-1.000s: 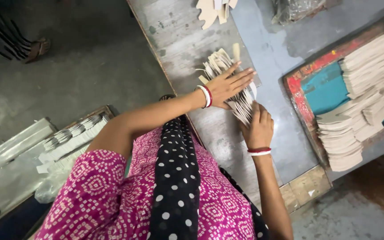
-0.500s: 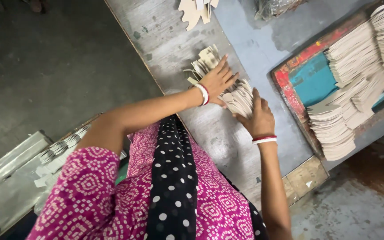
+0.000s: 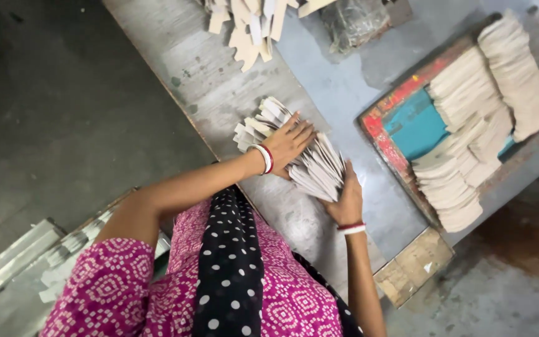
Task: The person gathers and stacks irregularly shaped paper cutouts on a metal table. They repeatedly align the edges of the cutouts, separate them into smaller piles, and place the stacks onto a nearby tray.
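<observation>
Hands on a fanned stack of cards (image 3: 294,150), pale cut pieces lying flat on the grey counter (image 3: 219,87) near its left edge. Left hand (image 3: 289,140) lies palm down across the middle of the fan, fingers spread and flat, pressing rather than clasping; nothing is closed in its grip. Right hand (image 3: 346,198) cups the near end of the fan, fingers curled against the card edges, its grip loosely closed on that end.

Long axis of the fan runs diagonally, from the far left towards the near right. The far end splays out beyond the left hand, so that hand is the nearer one to the loose end; the right hand bounds the tight end.

Elsewhere: a red-rimmed tray (image 3: 375,128) with a blue floor at the right, holding tall piles of like pieces. More loose pieces (image 3: 251,25) at the far edge.
</observation>
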